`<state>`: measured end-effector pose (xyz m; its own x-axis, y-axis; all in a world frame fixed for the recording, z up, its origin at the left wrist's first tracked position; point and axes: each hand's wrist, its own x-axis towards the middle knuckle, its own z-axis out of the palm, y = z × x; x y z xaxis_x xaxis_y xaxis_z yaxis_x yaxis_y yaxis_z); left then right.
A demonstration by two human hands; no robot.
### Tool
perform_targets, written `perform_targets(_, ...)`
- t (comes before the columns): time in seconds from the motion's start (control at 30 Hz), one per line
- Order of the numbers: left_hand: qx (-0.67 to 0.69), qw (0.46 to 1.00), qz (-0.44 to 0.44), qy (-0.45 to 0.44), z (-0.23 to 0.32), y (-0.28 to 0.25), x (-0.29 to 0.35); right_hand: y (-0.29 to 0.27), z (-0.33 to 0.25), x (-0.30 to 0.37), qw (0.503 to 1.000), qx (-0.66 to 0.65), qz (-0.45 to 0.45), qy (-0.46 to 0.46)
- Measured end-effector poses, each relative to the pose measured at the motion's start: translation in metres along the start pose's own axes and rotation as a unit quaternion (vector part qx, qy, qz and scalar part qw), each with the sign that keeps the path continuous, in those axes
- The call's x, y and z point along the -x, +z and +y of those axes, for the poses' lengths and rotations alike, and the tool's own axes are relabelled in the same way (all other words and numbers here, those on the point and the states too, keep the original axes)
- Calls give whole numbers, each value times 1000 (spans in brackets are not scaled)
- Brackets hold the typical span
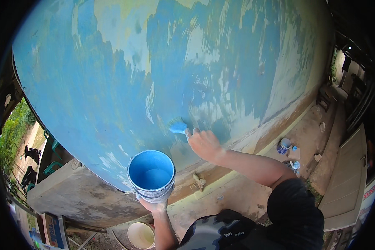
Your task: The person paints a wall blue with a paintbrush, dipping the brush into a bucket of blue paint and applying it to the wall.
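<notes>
In front of me rises a wall (112,83) with patchy blue paint over pale white and yellowish areas. My right hand (205,145) grips a paintbrush (178,126) by its handle, and the blue-coated bristles rest against the lower part of the wall. My left hand (153,206) holds up a paint bucket (151,175) from beneath. Its inside is coated blue, with blue paint at the bottom, and its outside is smeared whitish. The bucket is left of the brush and lower, close to the wall's base.
A pale bucket (141,235) stands on the ground below my left arm. Beside the wall's foot is a tap-like fitting (199,182). Small paint containers (284,144) sit on the floor at right, near a leaning door panel (346,179). Green chairs (52,167) stand far left.
</notes>
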<state>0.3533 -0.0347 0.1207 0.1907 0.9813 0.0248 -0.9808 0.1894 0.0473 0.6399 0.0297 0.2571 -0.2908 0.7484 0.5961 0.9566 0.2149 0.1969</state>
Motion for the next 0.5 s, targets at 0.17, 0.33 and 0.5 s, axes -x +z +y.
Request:
perform_targets(0.17, 26, 999, -25, 0, -14, 16, -6, -28, 37, -21, 999, -44, 11, -4)
perform_targets(0.33, -30, 998, -55, -25, -20, 16, -12, -161, 113, -110, 989, -15, 114, 89)
perform_targets(0.5, 9, 997, -40, -60, -38, 21, -21, -196, 155, -139, 973, 64, 183, 122)
